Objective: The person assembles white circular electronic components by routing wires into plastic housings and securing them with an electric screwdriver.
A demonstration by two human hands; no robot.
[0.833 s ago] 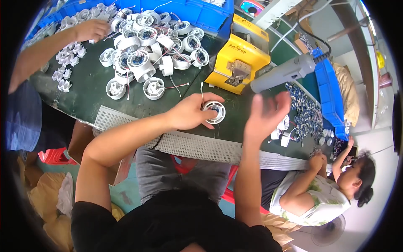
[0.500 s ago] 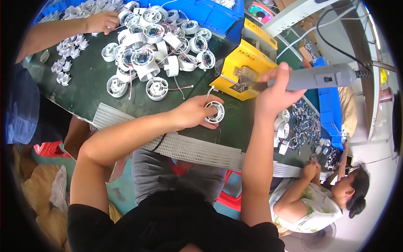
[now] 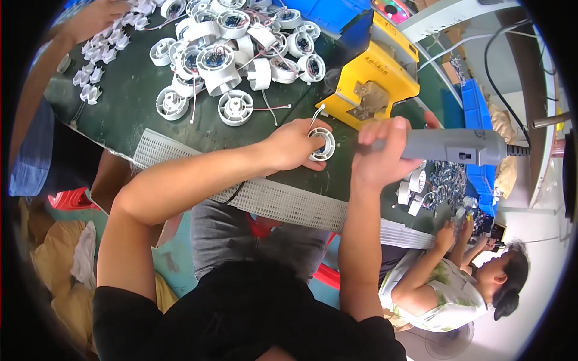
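Note:
My left hand (image 3: 290, 146) is closed around a small round white plastic housing (image 3: 330, 144), pressing it near the table's front edge. A short white cable with a plug stands up from it, and a dark part shows inside its ring. In my right hand (image 3: 382, 153) is a grey electric screwdriver (image 3: 451, 146), held nearly level just right of the housing. Its tip is hidden behind my fingers. Behind my right hand stands a yellow screw feeder box (image 3: 379, 69) with a metal plate on its front.
Many white housings (image 3: 235, 108) with boards and wires are piled at the back. Small white parts (image 3: 91, 93) lie to the left, beside another person's hand (image 3: 96, 21). Blue bins (image 3: 475, 108) and a seated co-worker (image 3: 433, 295) are on the right. A perforated white strip (image 3: 289, 203) edges the table.
My right hand has brought the screwdriver away from the yellow box, toward me and the housing. My left hand still holds the housing. The other person's hand at the far left has shifted left.

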